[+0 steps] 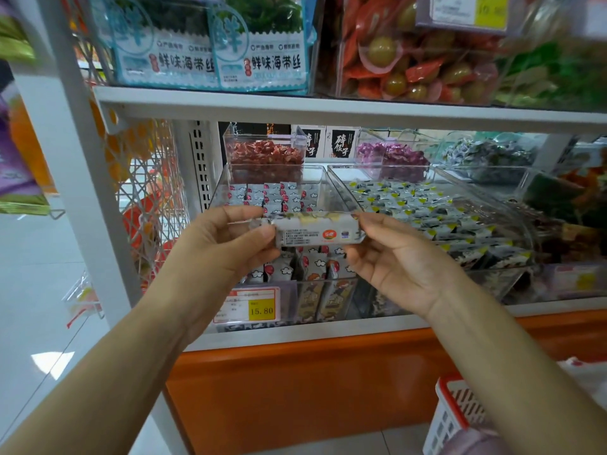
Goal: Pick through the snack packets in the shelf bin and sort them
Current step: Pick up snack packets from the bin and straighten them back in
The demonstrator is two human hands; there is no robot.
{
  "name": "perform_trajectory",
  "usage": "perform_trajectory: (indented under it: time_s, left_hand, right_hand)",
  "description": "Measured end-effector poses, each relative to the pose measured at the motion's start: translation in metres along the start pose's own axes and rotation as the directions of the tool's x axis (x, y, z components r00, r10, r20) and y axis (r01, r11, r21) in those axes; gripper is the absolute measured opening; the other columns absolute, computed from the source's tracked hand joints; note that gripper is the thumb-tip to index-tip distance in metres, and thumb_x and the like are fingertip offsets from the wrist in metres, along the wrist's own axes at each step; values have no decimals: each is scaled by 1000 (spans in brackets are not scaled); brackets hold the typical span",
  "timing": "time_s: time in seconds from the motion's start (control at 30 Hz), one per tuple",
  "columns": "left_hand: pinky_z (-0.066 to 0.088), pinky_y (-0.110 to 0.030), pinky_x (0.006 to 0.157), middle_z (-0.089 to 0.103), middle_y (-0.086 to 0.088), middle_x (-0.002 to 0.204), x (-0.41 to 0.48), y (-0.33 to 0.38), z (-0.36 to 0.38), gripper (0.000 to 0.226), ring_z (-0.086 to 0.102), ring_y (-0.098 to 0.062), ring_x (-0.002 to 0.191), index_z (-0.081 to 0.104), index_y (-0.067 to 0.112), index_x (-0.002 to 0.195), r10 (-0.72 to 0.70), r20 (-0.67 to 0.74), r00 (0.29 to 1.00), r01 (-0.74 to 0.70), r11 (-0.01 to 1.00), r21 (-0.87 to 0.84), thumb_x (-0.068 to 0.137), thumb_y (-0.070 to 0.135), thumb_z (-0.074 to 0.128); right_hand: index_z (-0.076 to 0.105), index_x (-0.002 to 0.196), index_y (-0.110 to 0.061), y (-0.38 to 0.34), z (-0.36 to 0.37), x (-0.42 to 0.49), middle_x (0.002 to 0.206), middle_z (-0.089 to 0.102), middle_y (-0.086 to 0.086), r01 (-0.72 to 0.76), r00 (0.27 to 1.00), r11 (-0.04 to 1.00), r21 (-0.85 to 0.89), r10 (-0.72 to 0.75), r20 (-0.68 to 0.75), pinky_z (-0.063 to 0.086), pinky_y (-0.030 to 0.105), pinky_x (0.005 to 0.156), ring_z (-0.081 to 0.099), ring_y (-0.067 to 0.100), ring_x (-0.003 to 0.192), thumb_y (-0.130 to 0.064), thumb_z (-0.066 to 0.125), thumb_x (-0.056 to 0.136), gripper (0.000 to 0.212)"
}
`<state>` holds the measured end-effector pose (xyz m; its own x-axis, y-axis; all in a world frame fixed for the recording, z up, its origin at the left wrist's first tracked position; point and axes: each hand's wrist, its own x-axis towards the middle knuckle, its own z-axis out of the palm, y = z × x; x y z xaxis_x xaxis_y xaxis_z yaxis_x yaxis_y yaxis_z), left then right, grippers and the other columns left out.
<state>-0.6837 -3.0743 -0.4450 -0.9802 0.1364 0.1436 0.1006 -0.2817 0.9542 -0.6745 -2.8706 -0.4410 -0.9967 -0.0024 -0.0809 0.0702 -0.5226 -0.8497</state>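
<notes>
I hold a white snack packet point(317, 232) with small print and an orange logo level in front of a clear shelf bin point(220, 188). My left hand point(230, 238) pinches its left end between thumb and fingers. My right hand point(391, 254) touches its right end with the fingertips, palm up. Inside the bin lie several small white packets with red marks point(279, 195), in rows at the back and upright at the front point(312, 264).
A second clear bin point(512, 205) to the right holds white-and-black packets with yellow marks. Bins of red, purple and green sweets stand behind. A price tag reading 15.80 point(251, 305) hangs below. A red-and-white basket point(453, 418) sits at lower right. An upper shelf point(328, 106) overhangs.
</notes>
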Motion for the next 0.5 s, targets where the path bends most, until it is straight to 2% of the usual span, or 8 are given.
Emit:
perform_trajectory:
  time_s: [0.07,0.2,0.3,0.4,0.5]
  left_hand:
    - [54,-17,65,67,-12,98,-1,1,0,43,70,-13,78,62,4,103,-51,45,998,50,999,14,63,19,66]
    - [52,-16,57,63,-7,82,-2,-2,0,33,61,-7,62,67,10,101,-79,67,995,68,987,143,71,22,61]
    - [53,-18,58,65,-11,88,-1,-4,-1,25,62,-11,65,67,10,102,-86,31,996,82,988,129,82,21,57]
    - [54,-21,57,70,-6,83,-2,-3,0,32,66,-14,68,66,10,97,-93,10,996,91,991,102,78,33,56]
    - [55,-22,60,69,-1,80,-1,-5,-1,15,69,-13,71,62,12,92,-36,-23,999,39,986,162,86,25,57]
  right_hand:
    - [66,88,-5,0,0,0,74,71,10,45,999,999,-26,-44,23,54,22,50,66,15,57,0,54,84,14]
    - [66,83,-8,2,2,0,79,69,9,132,989,986,-103,-125,73,54,22,56,67,14,65,8,48,88,24]
    - [64,83,-6,3,6,0,81,67,10,178,983,968,-175,-166,82,54,24,56,65,16,69,4,49,89,19]
    - [63,81,-8,8,8,-1,88,68,13,225,974,934,-276,-206,98,55,27,59,64,18,76,-3,58,86,9]
    - [63,90,-12,14,10,1,98,70,9,290,957,864,-413,-275,97,57,30,68,65,13,78,-1,61,84,13]
